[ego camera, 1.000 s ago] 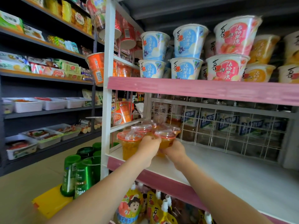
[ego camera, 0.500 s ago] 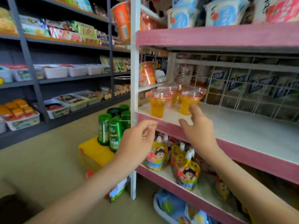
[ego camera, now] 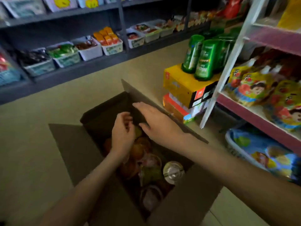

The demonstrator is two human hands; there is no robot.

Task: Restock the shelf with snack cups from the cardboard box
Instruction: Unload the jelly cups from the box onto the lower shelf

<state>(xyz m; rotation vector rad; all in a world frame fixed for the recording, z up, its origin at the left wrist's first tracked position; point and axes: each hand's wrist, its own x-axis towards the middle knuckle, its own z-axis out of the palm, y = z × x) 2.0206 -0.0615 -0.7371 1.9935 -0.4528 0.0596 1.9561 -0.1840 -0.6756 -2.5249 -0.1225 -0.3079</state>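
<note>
Your left hand (ego camera: 123,136) hangs inside the open brown cardboard box (ego camera: 70,147), fingers loosely curled and gripping nothing, just above the round orange, pink and clear-topped snack cups (ego camera: 173,171) lying in its near half. Your right hand (ego camera: 156,123) is spread flat, palm down and empty, over the box's far end, with the white-framed, pink-edged shelf (ego camera: 254,110) off to your right

A tan floor (ego camera: 40,128) runs beside dark grey shelving (ego camera: 97,66) lined with white tubs (ego camera: 91,53) of packets; the light is dim.
</note>
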